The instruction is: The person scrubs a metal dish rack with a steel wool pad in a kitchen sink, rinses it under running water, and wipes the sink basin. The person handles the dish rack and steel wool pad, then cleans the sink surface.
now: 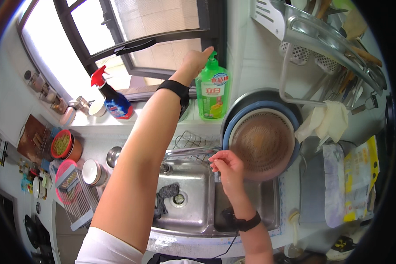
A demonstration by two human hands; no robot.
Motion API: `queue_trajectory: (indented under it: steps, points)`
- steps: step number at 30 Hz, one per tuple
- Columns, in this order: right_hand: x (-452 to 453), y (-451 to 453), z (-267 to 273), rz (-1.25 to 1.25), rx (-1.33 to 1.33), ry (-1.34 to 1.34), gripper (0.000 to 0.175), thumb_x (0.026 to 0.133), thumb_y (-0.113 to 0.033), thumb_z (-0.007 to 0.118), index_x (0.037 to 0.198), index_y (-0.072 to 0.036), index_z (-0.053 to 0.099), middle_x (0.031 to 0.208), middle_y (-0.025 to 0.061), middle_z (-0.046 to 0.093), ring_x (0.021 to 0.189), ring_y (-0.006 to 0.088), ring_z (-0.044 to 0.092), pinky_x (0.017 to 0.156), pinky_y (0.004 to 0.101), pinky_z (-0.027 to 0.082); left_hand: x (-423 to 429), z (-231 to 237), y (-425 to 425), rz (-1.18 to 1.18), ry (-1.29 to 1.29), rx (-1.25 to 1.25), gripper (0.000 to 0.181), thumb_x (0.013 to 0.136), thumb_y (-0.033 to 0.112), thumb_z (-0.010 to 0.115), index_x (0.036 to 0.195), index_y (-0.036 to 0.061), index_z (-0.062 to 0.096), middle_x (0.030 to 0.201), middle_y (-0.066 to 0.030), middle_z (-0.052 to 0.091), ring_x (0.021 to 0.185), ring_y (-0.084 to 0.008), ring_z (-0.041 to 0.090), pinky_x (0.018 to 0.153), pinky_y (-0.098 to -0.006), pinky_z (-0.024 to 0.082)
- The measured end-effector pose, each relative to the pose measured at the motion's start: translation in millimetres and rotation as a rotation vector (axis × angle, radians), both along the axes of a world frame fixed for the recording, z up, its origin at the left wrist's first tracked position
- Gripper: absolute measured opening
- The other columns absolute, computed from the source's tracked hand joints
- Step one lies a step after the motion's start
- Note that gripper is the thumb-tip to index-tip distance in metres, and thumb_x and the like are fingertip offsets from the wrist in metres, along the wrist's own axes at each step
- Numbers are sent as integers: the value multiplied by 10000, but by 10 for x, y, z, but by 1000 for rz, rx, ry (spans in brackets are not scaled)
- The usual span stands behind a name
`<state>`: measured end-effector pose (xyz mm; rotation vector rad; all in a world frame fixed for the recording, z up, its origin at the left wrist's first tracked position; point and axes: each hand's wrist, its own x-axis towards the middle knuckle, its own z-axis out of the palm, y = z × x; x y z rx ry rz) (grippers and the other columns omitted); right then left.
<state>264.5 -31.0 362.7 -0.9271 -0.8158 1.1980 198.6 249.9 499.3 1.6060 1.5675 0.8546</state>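
Observation:
My left hand (pixel 194 62) is stretched to the windowsill, beside the green pump bottle of dish detergent (pixel 214 94). Its thumb lies at the top of the green pump head (pixel 213 55); the other fingers are largely hidden, so its grip is unclear. Over the double sink, my right hand (pixel 229 170) is turned partly palm up with its fingers loosely curled, and nothing shows in it. It is by the end of the metal faucet (pixel 191 151), partly in front of it. Dark grey scouring mesh (pixel 169 190) lies in the left stainless steel basin (pixel 191 211), near the drain (pixel 178 198).
Nested basins with a colander (pixel 262 142) lean behind the right basin (pixel 267 204). A red-topped spray bottle (pixel 114 99) is on the sill (pixel 138 115). A dish rack (pixel 77 194) and stacked bowls (pixel 92 172) stand left. A utensil rack (pixel 330 36) hangs upper right.

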Motion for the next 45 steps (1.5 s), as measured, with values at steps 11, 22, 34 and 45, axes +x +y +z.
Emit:
queue_trajectory:
  steps: [11,22,34,45]
  points:
    - [-733,-585,-781,561,-235,-62,92,808,10,509,852,-35,575,809,39,620,662,82,547,608,216,450,-2385,532,-2879,-22,72,-293,567,947,382,405,442,124,404,371,22,361,300,-55,324,312,-206,211]
    - [-1501,-998,-1752,594,-614,-95,83,796,-9,509,851,-32,567,796,37,608,663,82,547,570,218,457,-2821,-3575,-3450,-513,776,-541,344,696,334,692,698,-8,658,682,-148,648,657,-314,636,677,-380,523]
    - [-1383,-1299,-2071,266,-633,-77,80,807,4,510,847,-33,569,790,46,614,651,86,558,568,216,462,-2810,-5280,-3079,-771,963,-552,248,741,214,593,880,28,681,951,-174,648,885,-318,630,741,-401,518]
    - [-1189,-1464,-1860,-163,-128,-783,677,846,-394,562,1330,-1,297,1279,298,365,1159,437,394,955,448,341,-1864,-2765,-3331,-83,-695,-956,225,883,130,464,1083,34,505,958,-70,579,833,-188,583,675,-321,486]
